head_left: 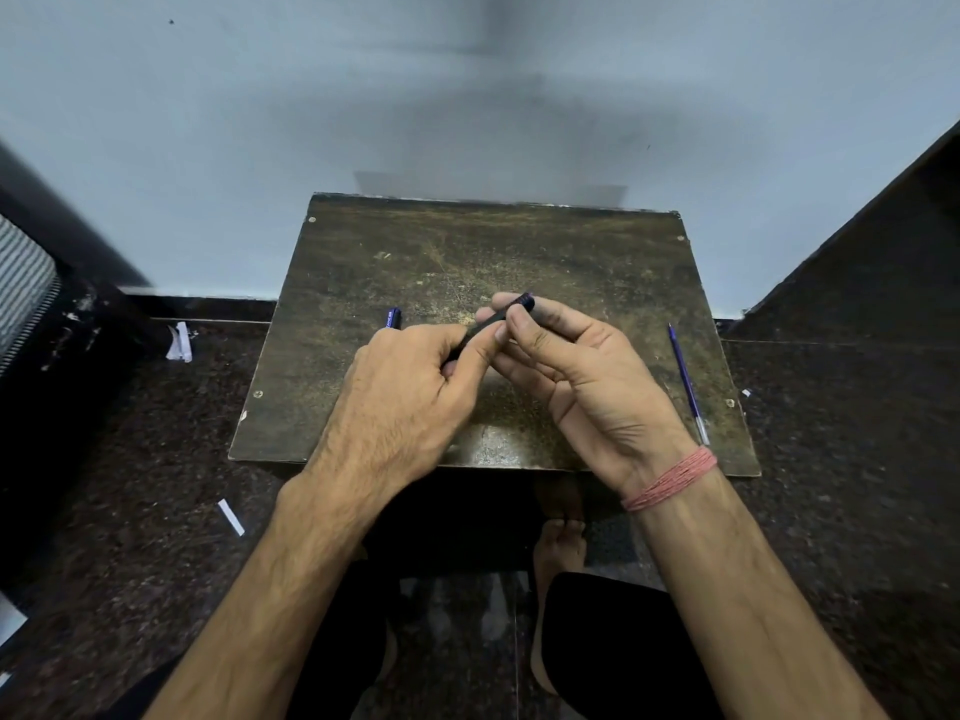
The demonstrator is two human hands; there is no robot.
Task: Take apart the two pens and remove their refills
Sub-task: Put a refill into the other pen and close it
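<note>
Pen (496, 320): dark barrel, slanting from lower left up to right, ridged end far.
Left hand (410, 402): grips lower barrel.
Right hand (576, 376): pinches upper end.

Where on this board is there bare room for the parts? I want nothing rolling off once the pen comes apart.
The far half of the board, beyond both hands, is bare. The middle is crowded: the left hand and right hand hold the black pen. A blue pen part lies left; the refill lines the right edge.
</note>
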